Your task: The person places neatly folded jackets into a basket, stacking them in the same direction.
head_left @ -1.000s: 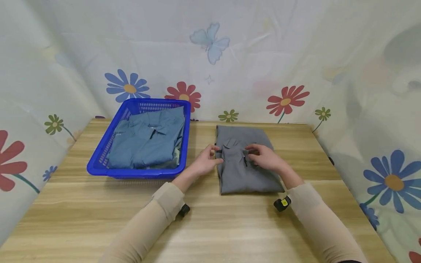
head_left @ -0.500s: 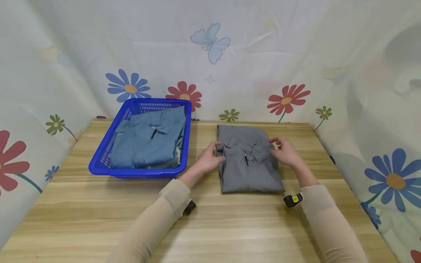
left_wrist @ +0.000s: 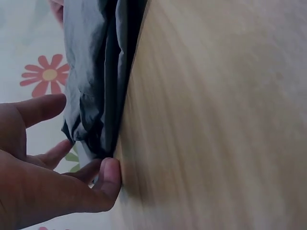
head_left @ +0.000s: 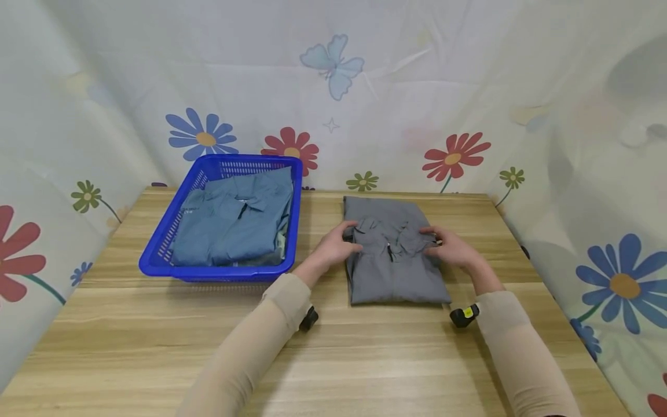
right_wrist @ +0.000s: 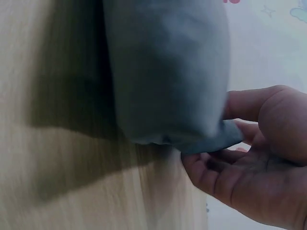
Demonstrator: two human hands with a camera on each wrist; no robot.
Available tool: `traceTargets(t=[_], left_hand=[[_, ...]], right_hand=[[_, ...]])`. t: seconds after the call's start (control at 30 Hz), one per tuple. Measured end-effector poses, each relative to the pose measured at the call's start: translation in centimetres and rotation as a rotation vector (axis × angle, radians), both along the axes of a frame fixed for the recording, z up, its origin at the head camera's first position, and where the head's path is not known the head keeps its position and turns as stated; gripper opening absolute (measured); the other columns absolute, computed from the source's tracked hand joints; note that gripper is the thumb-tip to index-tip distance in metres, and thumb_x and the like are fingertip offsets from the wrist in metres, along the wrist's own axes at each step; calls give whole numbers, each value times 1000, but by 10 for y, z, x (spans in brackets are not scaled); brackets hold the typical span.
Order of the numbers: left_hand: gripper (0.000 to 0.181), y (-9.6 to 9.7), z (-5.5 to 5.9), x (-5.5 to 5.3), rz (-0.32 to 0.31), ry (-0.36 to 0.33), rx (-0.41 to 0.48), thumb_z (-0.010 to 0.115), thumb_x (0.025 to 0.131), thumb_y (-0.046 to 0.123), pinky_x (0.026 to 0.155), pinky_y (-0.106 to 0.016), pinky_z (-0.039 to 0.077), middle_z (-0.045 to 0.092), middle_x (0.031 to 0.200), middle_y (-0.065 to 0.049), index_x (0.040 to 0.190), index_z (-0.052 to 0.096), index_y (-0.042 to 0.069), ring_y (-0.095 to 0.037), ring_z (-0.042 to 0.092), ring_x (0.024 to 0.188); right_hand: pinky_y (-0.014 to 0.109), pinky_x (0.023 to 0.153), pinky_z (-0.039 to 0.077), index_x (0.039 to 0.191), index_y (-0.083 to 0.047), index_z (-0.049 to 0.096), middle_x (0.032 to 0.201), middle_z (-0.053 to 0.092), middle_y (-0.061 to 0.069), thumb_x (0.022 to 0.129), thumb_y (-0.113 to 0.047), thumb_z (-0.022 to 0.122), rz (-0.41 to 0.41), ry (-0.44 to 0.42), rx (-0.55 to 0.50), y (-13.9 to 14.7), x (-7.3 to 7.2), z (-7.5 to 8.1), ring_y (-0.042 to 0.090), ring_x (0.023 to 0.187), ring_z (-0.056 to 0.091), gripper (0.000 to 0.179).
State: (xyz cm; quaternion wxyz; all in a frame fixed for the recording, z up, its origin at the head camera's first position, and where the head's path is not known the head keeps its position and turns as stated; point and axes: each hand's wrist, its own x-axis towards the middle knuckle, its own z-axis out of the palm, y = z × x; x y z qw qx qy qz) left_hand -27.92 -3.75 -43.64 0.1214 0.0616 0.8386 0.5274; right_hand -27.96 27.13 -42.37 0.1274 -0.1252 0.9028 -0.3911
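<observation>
A folded grey collared shirt [head_left: 396, 281] lies on the wooden table, its collar wrinkled and a dark placket mark at its middle. My left hand [head_left: 332, 244] grips the shirt's left edge, thumb and fingertips over the border. Seen from the left wrist, the fingers [left_wrist: 111, 173] are low by the table beside the stacked layers of cloth. At the opposite edge my right hand [head_left: 452, 249] holds the shirt. The right wrist view shows a flap of the grey cloth [right_wrist: 223, 137] between the thumb and curled fingers of that hand.
A blue plastic basket [head_left: 219, 272] stands left of the shirt, holding a folded blue-teal shirt [head_left: 234, 223] with other cloth beneath it. A flower-printed curtain [head_left: 396, 116] rises behind the wooden table [head_left: 365, 359].
My right hand has moved from the collar area out to the shirt's right edge, taking hold there. My left hand has shifted slightly right along its edge. The basket stays put.
</observation>
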Motion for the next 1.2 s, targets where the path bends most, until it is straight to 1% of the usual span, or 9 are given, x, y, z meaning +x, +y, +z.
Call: traceTargets(t=[0.2,0.33,0.4,0.53,0.63,0.77,0.87,1.07,1.2], left_hand=[[66,0,-4,-3,24,-5,54,78,91,12,103,-46,45,50,145,-21,151,51,14,-34,49,131],[64,0,-5,-5,21,9,71,80,91,14,102,-46,45,50,142,-21,149,52,13,-34,49,127],[66,-1,-6,-5,4,11,74,80,91,15,104,-47,44,48,147,-21,150,51,14,-34,47,132],[69,-3,-6,-5,-55,24,81,79,92,12,114,-49,35,39,158,-16,153,46,15,-34,35,146],[64,-3,-6,-5,-106,39,74,76,94,10,117,-50,29,37,161,-14,151,48,15,-33,28,150],[53,-2,-7,-5,-147,53,22,73,96,10,118,-49,28,40,159,-12,147,56,15,-32,28,150],[49,-1,-8,-6,-141,52,-7,74,96,11,118,-46,30,43,158,-13,143,60,14,-32,31,149],[47,-1,-7,-7,-105,29,14,74,94,7,116,-44,32,45,155,-15,139,63,8,-32,33,147],[46,-2,-8,-7,-75,13,20,74,94,5,117,-44,32,46,155,-16,138,64,7,-32,32,148]], right_hand=[[62,112,31,147,11,45,155,32,35,97,0,63,-23,-32,-66,-1,-4,-7,51,145,25,54],[61,112,32,146,8,47,156,32,33,99,-1,63,-45,-50,-94,0,-5,-10,49,146,25,51],[61,112,33,147,7,48,157,32,32,100,-2,62,-52,-51,-98,1,-4,-11,49,146,26,50],[60,110,34,146,6,50,157,34,30,101,-4,62,-60,-46,-105,1,-4,-12,48,145,27,48],[59,111,33,145,6,51,157,36,29,101,-4,63,-61,-45,-116,1,-3,-13,47,146,27,47],[59,112,33,144,6,52,157,36,29,101,-4,63,-57,-45,-124,1,-2,-13,47,147,25,45],[56,107,37,144,4,53,156,37,28,102,-5,63,-63,-58,-123,2,-2,-14,46,142,33,44],[43,99,42,142,3,55,153,41,26,102,-8,63,-89,-63,-135,4,-2,-18,37,132,41,42],[34,93,44,140,4,58,149,46,25,101,-8,65,-118,-56,-163,3,-2,-20,34,126,46,41]])
